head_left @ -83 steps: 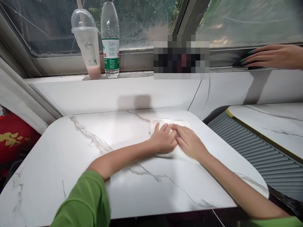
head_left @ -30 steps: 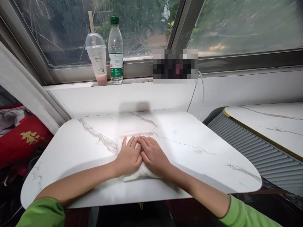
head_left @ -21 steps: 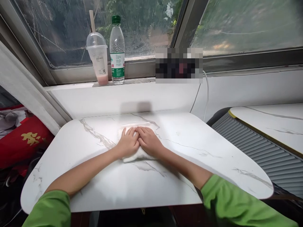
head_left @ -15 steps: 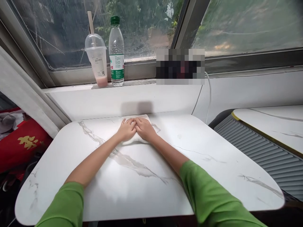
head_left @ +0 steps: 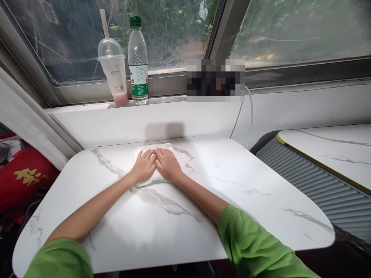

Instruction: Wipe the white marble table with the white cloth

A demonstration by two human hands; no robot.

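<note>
A white cloth (head_left: 156,178) lies on the white marble-patterned table (head_left: 127,239), near its far edge by the wall. Flat on the cloth's left half rests my left hand (head_left: 144,166), fingers extended forward. My right hand (head_left: 168,164) presses flat beside it, and the fingertips of both hands meet or slightly overlap. The hands cover the middle of the cloth; its far edge and near edge show around them.
On the window ledge stand a plastic cup (head_left: 116,79) with a straw and a green-capped bottle (head_left: 138,77). A blurred-out patch (head_left: 216,81) and a white cable (head_left: 251,116) are to their right. Red fabric (head_left: 27,175) lies left; a second table (head_left: 333,148) stands right.
Both hands and the cloth have slid left and a little toward me across the table. The whole view has also shifted slightly.
</note>
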